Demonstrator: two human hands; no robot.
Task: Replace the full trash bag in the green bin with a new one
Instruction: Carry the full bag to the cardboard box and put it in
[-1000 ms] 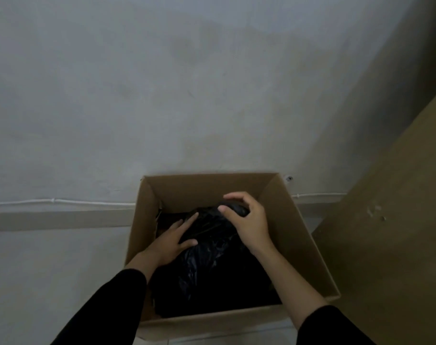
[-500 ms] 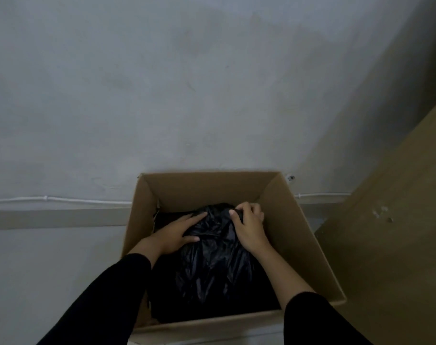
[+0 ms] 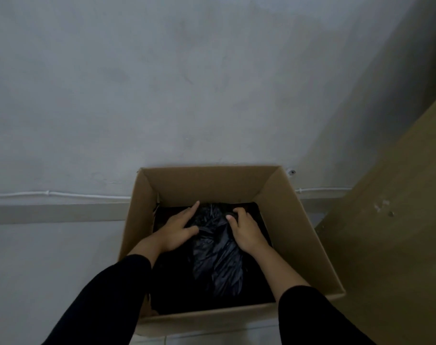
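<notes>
A black trash bag (image 3: pixel 215 257) lies crumpled inside an open cardboard box (image 3: pixel 309 235) on the floor against the wall. My left hand (image 3: pixel 178 230) rests flat on the bag's left side with its fingers straight. My right hand (image 3: pixel 245 230) is on the bag's upper right, its fingers curled into the plastic near the top. Both hands are down inside the box. The green bin is not in view.
A grey wall (image 3: pixel 187 95) rises behind the box, with a white cable (image 3: pixel 62 194) running along it above a skirting ledge. A tan wooden panel (image 3: pixel 391 245) stands close on the right of the box.
Both hands have gone lower into the box, pushing the bag down. My right hand has shifted from over the bag's top to gripping its upper right.
</notes>
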